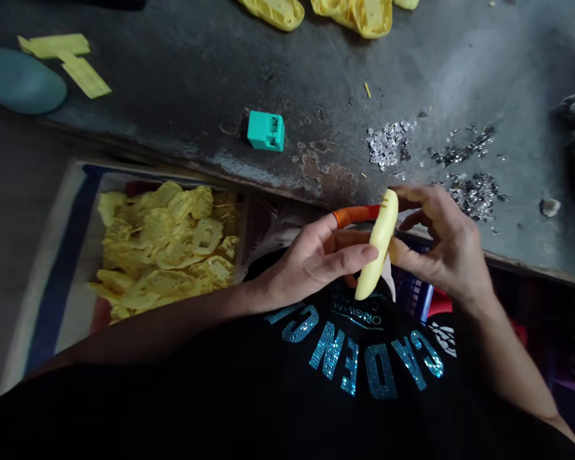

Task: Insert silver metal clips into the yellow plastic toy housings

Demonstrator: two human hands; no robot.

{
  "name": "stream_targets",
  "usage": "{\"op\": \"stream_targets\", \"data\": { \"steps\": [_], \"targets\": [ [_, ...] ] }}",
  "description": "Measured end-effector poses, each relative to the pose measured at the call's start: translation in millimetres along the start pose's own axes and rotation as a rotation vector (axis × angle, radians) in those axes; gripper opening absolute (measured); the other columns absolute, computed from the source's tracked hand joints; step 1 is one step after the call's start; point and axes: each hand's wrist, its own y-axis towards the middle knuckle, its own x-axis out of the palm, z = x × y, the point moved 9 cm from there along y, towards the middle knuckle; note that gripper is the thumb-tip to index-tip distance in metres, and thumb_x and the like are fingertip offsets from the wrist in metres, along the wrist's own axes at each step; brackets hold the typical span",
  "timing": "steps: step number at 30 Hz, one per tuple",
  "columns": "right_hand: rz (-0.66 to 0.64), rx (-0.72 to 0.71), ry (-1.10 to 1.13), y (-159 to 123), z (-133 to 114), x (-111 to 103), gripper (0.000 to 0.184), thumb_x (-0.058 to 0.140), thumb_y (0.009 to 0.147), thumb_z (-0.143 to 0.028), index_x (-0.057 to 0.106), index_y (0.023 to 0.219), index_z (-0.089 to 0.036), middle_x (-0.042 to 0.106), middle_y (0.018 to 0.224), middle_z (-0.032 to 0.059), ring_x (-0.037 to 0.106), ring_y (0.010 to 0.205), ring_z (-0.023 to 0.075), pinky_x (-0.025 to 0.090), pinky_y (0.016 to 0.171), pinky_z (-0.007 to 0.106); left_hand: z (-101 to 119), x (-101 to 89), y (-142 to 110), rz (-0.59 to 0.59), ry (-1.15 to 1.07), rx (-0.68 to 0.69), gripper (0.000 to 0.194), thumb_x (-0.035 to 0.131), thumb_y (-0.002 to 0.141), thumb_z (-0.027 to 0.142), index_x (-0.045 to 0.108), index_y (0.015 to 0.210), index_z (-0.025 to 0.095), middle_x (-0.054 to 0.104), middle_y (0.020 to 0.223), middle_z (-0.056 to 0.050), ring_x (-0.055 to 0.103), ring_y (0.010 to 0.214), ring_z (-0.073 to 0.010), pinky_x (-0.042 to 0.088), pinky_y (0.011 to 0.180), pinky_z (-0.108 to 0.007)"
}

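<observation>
Pale yellow moulded plastic strip (378, 246), narrow and slightly curved with small notches near its upper end, is being held up just in front of the person's chest. Their left hand (311, 255) is gripping it from the lower side, the thumb lying across its face, while an orange finger cot (355, 216) is covering a finger reaching behind the piece. Their right hand (436, 243) is pinching the strip from the other side, its fingers (424, 207) curling in and its thumb (400, 252) pressing on the plastic, so both hands are closed narrowly around it.

Behind the hands, a worn grey metal worktop (182, 76) is stretching across the view, with piles of silvery scraps (474, 195) lying just beyond the right hand and a teal plastic block (266, 131) sitting well apart to the left. Yellow moulded pieces (165, 246) are heaping up inside a box (52, 306) on the left, below the worktop's edge. More yellow shells (364, 16) are resting along the worktop's far side, near yellow strips (71, 64) and a teal oval piece (19, 80). Sequinned lettering is glinting on the person's black T-shirt (354, 377).
</observation>
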Motion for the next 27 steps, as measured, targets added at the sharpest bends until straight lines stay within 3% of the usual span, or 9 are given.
{"op": "stream_targets", "data": {
  "steps": [3, 7, 9, 12, 14, 18, 22, 27],
  "targets": [
    [0.185, -0.036, 0.001, -12.2, -2.2, -0.2, 0.056, 0.085, 0.097, -0.026, 0.068, 0.15, -0.03, 0.077, 0.13, 0.01, 0.075, 0.107, 0.0275, 0.071, 0.082, 0.042, 10.8, -1.7, -11.4, 0.006, 0.138, 0.018, 0.064, 0.095, 0.098, 0.045, 0.077, 0.157, 0.028, 0.087, 0.128, -0.01, 0.083, 0.097, -0.0199, 0.064, 0.079, -0.025],
    [0.393, -0.151, -0.111, -25.8, -15.3, -6.3, 0.063, 0.088, 0.095, -0.031, 0.067, 0.154, -0.029, 0.075, 0.133, 0.0109, 0.073, 0.105, 0.0282, 0.07, 0.077, 0.043, 25.3, -3.0, -24.1, 0.031, 0.468, 0.022, 0.068, 0.091, 0.101, 0.055, 0.075, 0.162, 0.03, 0.086, 0.096, -0.001, 0.069, 0.065, -0.0109, 0.05, 0.056, -0.019],
    [0.445, -0.214, -0.189, -29.3, -22.8, -9.7, 0.068, 0.09, 0.095, -0.037, 0.065, 0.158, -0.029, 0.075, 0.133, 0.0103, 0.073, 0.105, 0.0283, 0.07, 0.078, 0.043, 36.2, 1.2, -26.6, 0.033, 0.58, 0.107, 0.066, 0.091, 0.1, 0.055, 0.079, 0.158, 0.026, 0.09, 0.11, -0.005, 0.076, 0.075, -0.0141, 0.057, 0.062, -0.021],
    [0.496, -0.31, -0.25, -33.4, -29.5, -15.1, 0.075, 0.091, 0.096, -0.046, 0.063, 0.163, -0.029, 0.075, 0.134, 0.0102, 0.075, 0.111, 0.0307, 0.069, 0.089, 0.048, 49.4, 12.9, -29.1, -0.001, 0.648, 0.284, 0.058, 0.094, 0.098, 0.05, 0.085, 0.148, 0.022, 0.085, 0.147, -0.012, 0.085, 0.113, -0.0259, 0.071, 0.083, -0.028],
    [0.536, -0.392, -0.278, -37.1, -33.1, -17.8, 0.076, 0.088, 0.099, -0.055, 0.062, 0.165, -0.029, 0.077, 0.132, 0.0094, 0.077, 0.111, 0.0314, 0.068, 0.092, 0.051, 53.1, 18.6, -30.9, -0.019, 0.669, 0.365, 0.061, 0.096, 0.096, 0.047, 0.082, 0.15, 0.024, 0.083, 0.151, -0.012, 0.083, 0.127, -0.0288, 0.073, 0.09, -0.03],
    [0.649, -0.522, -0.281, -43.4, -37.1, -21.8, 0.062, 0.07, 0.111, -0.062, 0.066, 0.161, -0.025, 0.078, 0.121, 0.0079, 0.08, 0.099, 0.0264, 0.067, 0.081, 0.044, 63.0, 27.8, -36.4, -0.042, 0.796, 0.54, 0.08, 0.101, 0.09, 0.051, 0.073, 0.16, 0.026, 0.082, 0.151, -0.011, 0.083, 0.127, -0.0285, 0.073, 0.097, -0.032],
    [0.68, -0.613, -0.2, -43.8, -43.2, -21.9, 0.051, 0.061, 0.118, -0.049, 0.071, 0.155, -0.015, 0.077, 0.117, 0.0094, 0.082, 0.098, 0.0231, 0.068, 0.079, 0.039, 74.9, 39.5, -46.4, -0.109, 0.939, 0.771, 0.077, 0.099, 0.093, 0.048, 0.074, 0.162, 0.023, 0.08, 0.155, -0.014, 0.081, 0.137, -0.0319, 0.065, 0.121, -0.039],
    [0.684, -0.627, -0.201, -44.1, -48.5, -24.7, 0.046, 0.063, 0.118, -0.04, 0.072, 0.155, -0.015, 0.078, 0.115, 0.0086, 0.083, 0.1, 0.0223, 0.07, 0.081, 0.038, 73.8, 40.2, -51.0, -0.155, 0.966, 0.799, 0.071, 0.096, 0.098, 0.039, 0.073, 0.164, 0.022, 0.074, 0.164, -0.02, 0.079, 0.142, -0.0334, 0.065, 0.122, -0.043]
  ]
}}
